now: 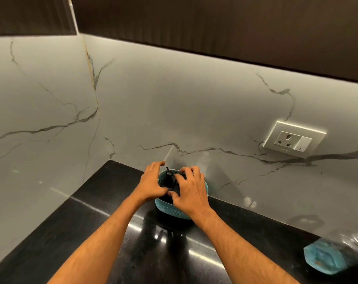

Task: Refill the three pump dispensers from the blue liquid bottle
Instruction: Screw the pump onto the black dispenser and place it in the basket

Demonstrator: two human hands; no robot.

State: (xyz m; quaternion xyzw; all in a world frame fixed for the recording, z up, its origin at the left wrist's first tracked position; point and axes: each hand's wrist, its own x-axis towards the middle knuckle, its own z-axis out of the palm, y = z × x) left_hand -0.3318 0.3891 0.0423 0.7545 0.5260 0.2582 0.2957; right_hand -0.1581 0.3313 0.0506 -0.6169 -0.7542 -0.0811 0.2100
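Both bare arms reach in from the bottom of the frame and meet at centre over a small teal basket [175,212] standing on the black glossy countertop [75,228], close to the marble-look wall. Inside the basket, black pump dispensers stand upright; one pump head [169,173] shows clearly between the hands, the rest are mostly hidden, so their number cannot be told. The left hand [151,184] hovers at the basket's left rim, fingers spread and curled, thumb reaching in toward the dispenser body; whether it actually grips is hard to tell. The right hand [189,190] covers the right half of the basket, fingers spread and bent, fingertips down on the dark pump tops, thumb tucked in at the near side, and its hold cannot be told either. Down in the lower right corner, a clear plastic bottle of blue liquid [325,257] sits blurred at the frame edge, well apart from the basket. On the wall at right, a white socket and switch plate [293,140] catches the strip light
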